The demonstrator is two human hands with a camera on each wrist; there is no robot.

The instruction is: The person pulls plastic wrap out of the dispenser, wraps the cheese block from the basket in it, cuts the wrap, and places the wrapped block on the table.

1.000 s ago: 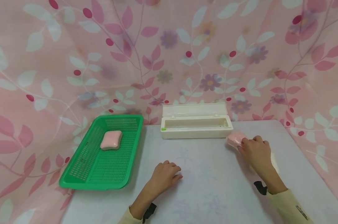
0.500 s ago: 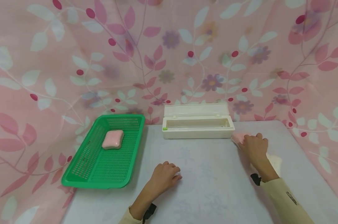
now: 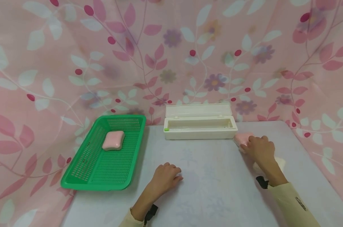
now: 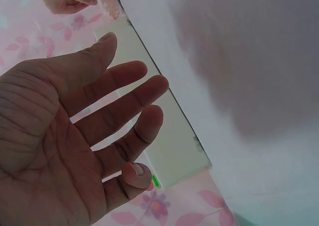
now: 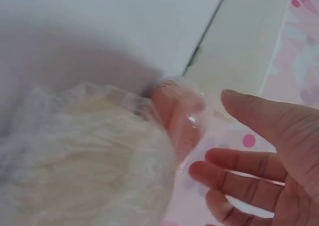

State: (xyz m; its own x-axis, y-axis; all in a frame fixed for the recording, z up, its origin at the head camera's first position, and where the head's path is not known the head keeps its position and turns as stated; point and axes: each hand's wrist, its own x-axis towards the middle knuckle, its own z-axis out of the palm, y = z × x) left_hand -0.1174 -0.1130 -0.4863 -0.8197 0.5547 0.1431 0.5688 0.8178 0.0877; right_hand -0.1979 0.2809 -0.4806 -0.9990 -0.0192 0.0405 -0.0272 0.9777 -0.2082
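A pink thing wrapped in clear plastic (image 3: 242,139) lies on the table by the right end of the white box (image 3: 200,135). My right hand (image 3: 260,150) is just beside it. In the right wrist view, that hand (image 5: 279,161) has its thumb and fingers spread apart, with nothing between them. A cream-coloured thing in clear plastic (image 5: 94,156) fills the near left of that view; in the head view the right wrist partly covers it. My left hand (image 3: 165,178) rests at the front middle, loosely curled and holding nothing, as its palm (image 4: 55,136) shows in the left wrist view.
At the left stands a green basket (image 3: 112,176) with a pink cushion-shaped block (image 3: 113,140) inside. The white box sits at the table's back edge, its lid (image 3: 198,110) raised. A pink flowered cloth (image 3: 171,56) hangs behind the table.
The pink wrapped thing and my right hand have shifted slightly right, closer in line with the box's end. More of the cream thing shows beside the wrist. The left hand has stayed put.
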